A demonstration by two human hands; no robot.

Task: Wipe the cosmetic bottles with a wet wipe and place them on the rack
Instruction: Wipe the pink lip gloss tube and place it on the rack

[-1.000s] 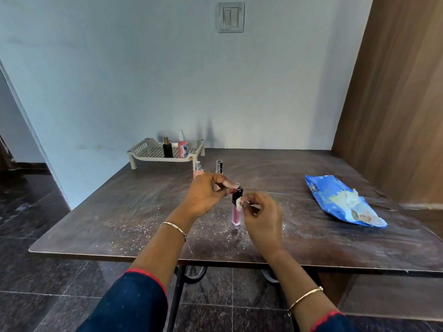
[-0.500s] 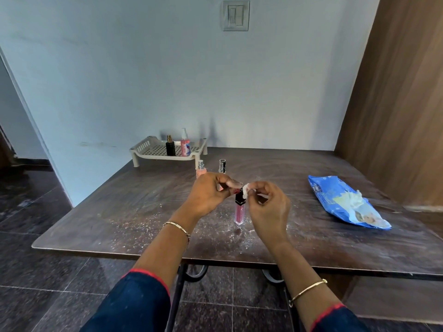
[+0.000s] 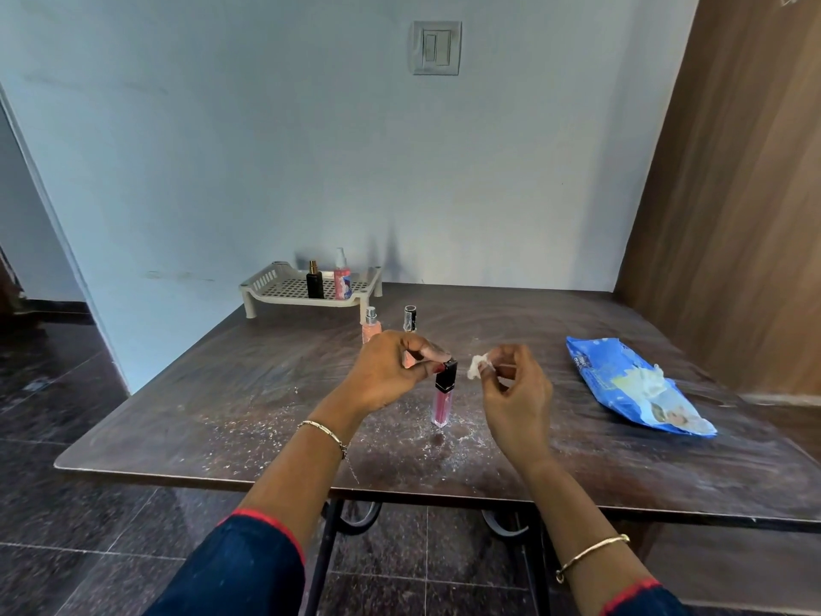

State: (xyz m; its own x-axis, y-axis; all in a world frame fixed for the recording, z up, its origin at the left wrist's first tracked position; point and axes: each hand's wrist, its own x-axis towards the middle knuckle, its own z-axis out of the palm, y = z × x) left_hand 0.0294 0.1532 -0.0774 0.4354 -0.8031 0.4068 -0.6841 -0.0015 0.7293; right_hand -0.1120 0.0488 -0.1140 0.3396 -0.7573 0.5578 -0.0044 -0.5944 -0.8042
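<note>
Wipe [image 3: 479,365] pulled off the bottle [image 3: 443,395]

Both forearms reach forward, toward 12 o'clock; the left hand [image 3: 391,371] is curled, fingertips pinched together at its 3 o'clock side; the right hand [image 3: 515,389] sits just beside it at 3 o'clock, apart, fingers bent, thumb and forefinger pinched.

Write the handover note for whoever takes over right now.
Left hand pinches the black cap of the pink lip gloss tube, upright on the table.
Right hand holds a wadded wet wipe just clear of it.
Done: black perfume bottle and pink spray bottle stand on the rack.
Left: rack the gloss; wipe and rack the peach spray bottle and clear tube.
</note>
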